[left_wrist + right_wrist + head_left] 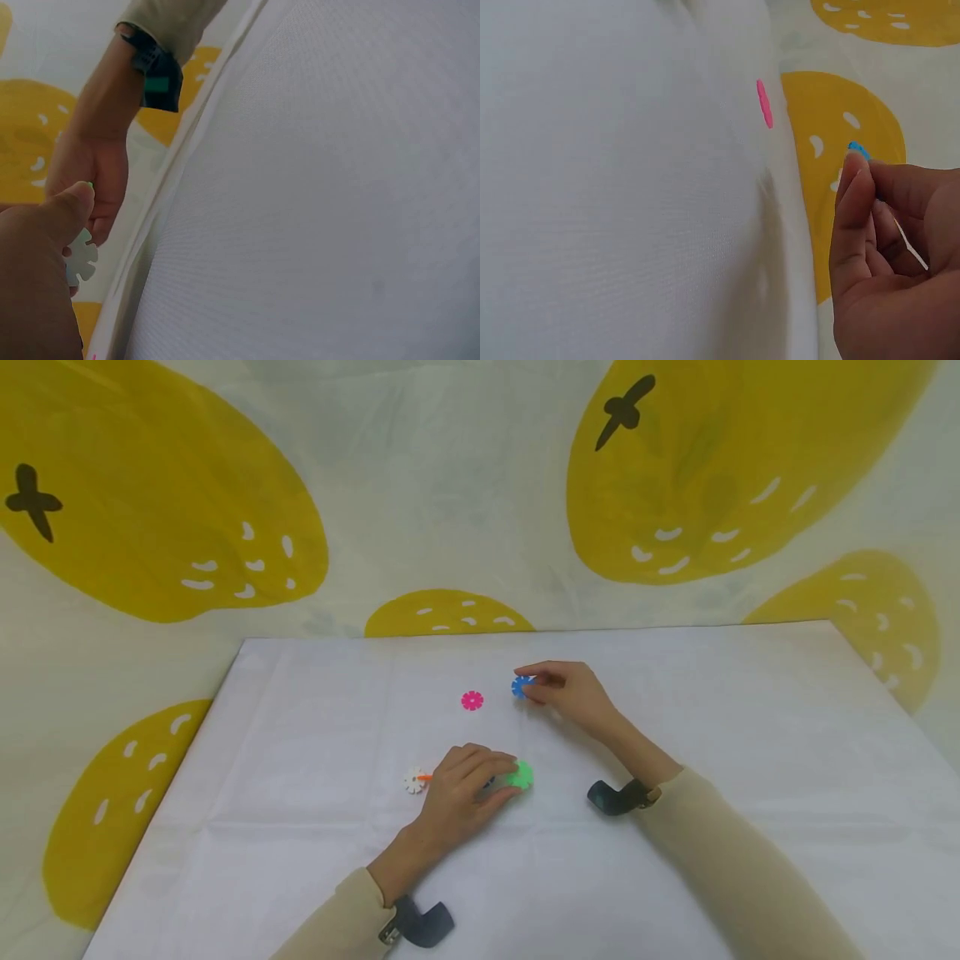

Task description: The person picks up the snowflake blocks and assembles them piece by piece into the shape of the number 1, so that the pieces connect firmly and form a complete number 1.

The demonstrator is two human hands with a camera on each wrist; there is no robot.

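My left hand (467, 779) pinches a green notched interlocking disc (523, 775) between thumb and fingertips. Beyond its other side show a white notched disc (411, 782) and an orange one (424, 777) seen edge-on; a dark blue piece (489, 781) peeks out between the fingers, the rest hidden by the hand. In the left wrist view a pale disc (86, 259) sticks out below the thumb. Farther back on the right, my right hand (572, 693) holds a blue notched disc (520, 686) by its edge between thumb and index finger, raised above the table in the right wrist view.
A pink notched disc (472, 700) lies flat on the white-covered table (300, 718), left of the blue one. Behind the table's far edge hangs a white cloth with yellow fruit prints (450, 527). Each wrist wears a dark camera mount (617, 797).
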